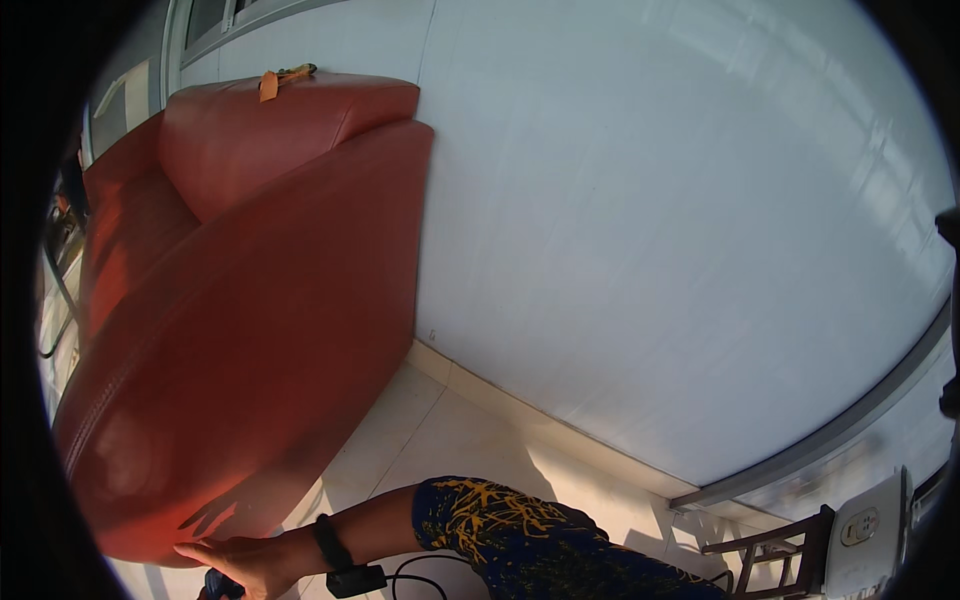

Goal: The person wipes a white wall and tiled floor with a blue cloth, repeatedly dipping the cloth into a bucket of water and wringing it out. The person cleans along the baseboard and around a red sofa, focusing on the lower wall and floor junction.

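At the lower left edge, my left hand (244, 566) is curled around a small dark blue object (223, 585), partly cut off by the picture's edge. One finger points left, near the lower front of a red leather-like sofa (285, 315), with the hand's shadow falling on it; whether they touch, I cannot tell. A black strap (331, 544) circles the wrist, and a black box (356, 580) with a cable sits beside it. The sleeve is dark blue with a yellow pattern. My right hand is out of view.
An orange tag (268, 86) and a small yellowish item (297, 73) lie on the sofa's back. A pale wall (600, 225) rises behind the tiled floor (420, 435). At the lower right stands a dark wooden stool (795, 544) bearing a white box-like item (866, 532).
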Demonstrator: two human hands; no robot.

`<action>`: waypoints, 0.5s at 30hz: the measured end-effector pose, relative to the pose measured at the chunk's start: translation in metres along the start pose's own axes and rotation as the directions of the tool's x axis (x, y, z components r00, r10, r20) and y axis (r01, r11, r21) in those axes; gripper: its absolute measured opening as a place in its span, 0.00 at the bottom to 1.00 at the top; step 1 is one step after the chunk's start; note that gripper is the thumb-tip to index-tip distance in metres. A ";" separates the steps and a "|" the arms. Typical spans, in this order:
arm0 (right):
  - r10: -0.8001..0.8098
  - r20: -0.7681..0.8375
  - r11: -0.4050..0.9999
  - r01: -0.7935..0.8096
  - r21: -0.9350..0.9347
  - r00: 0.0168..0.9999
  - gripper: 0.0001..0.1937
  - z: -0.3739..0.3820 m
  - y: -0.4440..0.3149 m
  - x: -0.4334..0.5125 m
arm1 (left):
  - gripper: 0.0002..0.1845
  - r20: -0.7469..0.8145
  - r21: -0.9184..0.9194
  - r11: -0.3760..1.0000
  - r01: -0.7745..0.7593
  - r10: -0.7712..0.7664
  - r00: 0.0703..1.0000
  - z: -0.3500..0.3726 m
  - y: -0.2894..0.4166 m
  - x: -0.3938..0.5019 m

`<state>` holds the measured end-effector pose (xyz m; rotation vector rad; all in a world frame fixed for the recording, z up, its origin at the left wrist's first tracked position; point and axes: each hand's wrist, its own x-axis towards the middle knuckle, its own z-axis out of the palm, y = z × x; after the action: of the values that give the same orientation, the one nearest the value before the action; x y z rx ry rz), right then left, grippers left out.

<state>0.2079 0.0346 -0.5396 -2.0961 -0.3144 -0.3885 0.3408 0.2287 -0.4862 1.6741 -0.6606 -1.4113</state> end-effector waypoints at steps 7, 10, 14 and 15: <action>0.292 0.019 0.918 -0.275 -0.284 0.956 0.22 -0.091 -0.028 -0.119 | 0.33 0.296 0.049 0.997 -0.057 0.040 0.954 0.090 0.041 0.070; 0.409 -0.003 0.883 -0.397 -0.251 0.912 0.16 -0.115 -0.044 -0.168 | 0.34 0.466 0.209 0.975 -0.080 -0.027 0.884 0.127 0.054 0.104; 0.451 -0.121 0.887 -0.459 -0.049 0.884 0.17 -0.138 -0.065 -0.219 | 0.24 0.370 0.134 0.990 -0.043 -0.009 0.929 0.175 0.056 0.135; 0.446 -0.155 0.894 -0.448 0.025 0.882 0.17 -0.147 -0.066 -0.223 | 0.18 0.310 0.028 0.998 -0.052 0.041 0.950 0.187 0.056 0.141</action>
<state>-0.0434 -0.0720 -0.5029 -2.0570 0.2679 -0.2735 0.1997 0.0364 -0.5186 1.4654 -0.8992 -1.6535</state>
